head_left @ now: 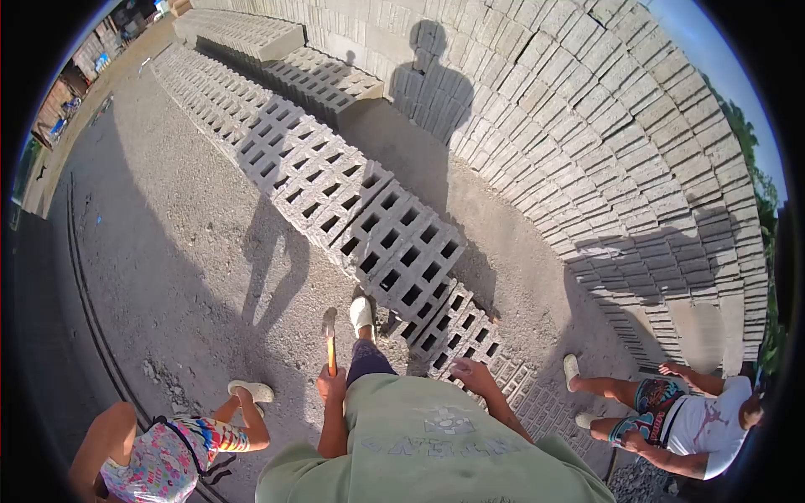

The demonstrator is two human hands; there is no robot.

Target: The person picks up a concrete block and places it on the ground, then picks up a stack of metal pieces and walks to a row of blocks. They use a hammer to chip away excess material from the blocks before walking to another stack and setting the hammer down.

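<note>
My left hand (332,386) is wrapped round the orange handle of a hammer (330,335), whose metal head points up, away from me. Over the near end of a long row of hollow concrete blocks (402,243) is my right hand (474,374), its fingers partly curled; whether it touches a block or holds anything is not clear. One of my shoes (361,313) stands on the gritty ground beside the row.
A tall stacked block wall (570,109) curves along the right. More blocks (323,80) lie behind the row. One person (159,461) is at the lower left, another (708,423) at the lower right. A cable (84,285) runs along the left ground.
</note>
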